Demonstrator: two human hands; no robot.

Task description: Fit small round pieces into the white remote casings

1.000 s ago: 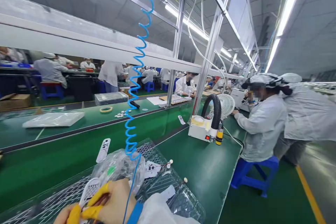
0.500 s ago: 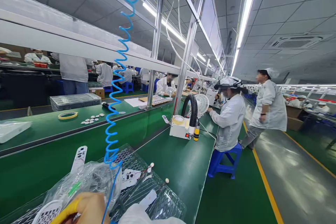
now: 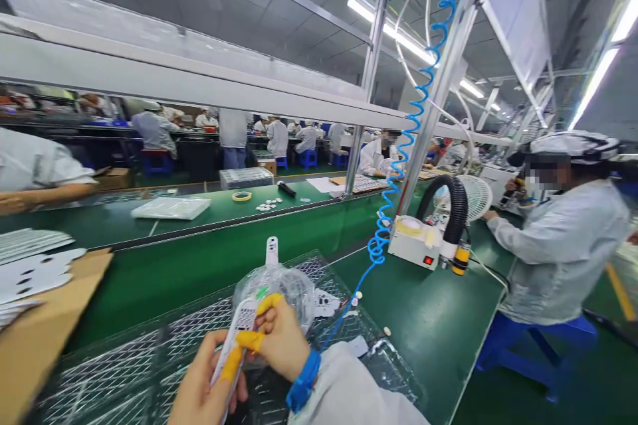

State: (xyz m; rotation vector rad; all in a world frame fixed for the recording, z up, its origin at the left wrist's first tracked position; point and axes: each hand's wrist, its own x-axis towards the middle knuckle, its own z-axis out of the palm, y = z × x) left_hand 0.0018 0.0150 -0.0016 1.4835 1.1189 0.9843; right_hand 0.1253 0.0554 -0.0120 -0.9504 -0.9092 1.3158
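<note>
Between my two hands is a long white slotted plastic part [image 3: 244, 316] with a grid of dark marks at its upper end. My left hand [image 3: 207, 382] is closed around its lower side, with a yellow cot on a finger. My right hand [image 3: 284, 339], in yellow finger cots and a blue wrist strap [image 3: 303, 382], pinches its right edge near the upper end. Just behind lies a clear plastic bag [image 3: 294, 285] with a green spot. A narrow white board [image 3: 272, 251] sticks up past it. To the right, a white circuit board [image 3: 326, 303] lies on the clear tray.
Clear mesh-patterned trays [image 3: 124, 372] spread under my hands. A coiled blue air hose [image 3: 399, 166] hangs down at the right. Beyond stand a white box with a black duct [image 3: 413, 247] and a fan [image 3: 476, 196]. A co-worker [image 3: 563, 239] sits at right; cardboard [image 3: 74, 305] lies left.
The view has swung left, so the bench things sit further right. Both hands now show on the white part; before, only one hand and a sleeve showed low in view.
</note>
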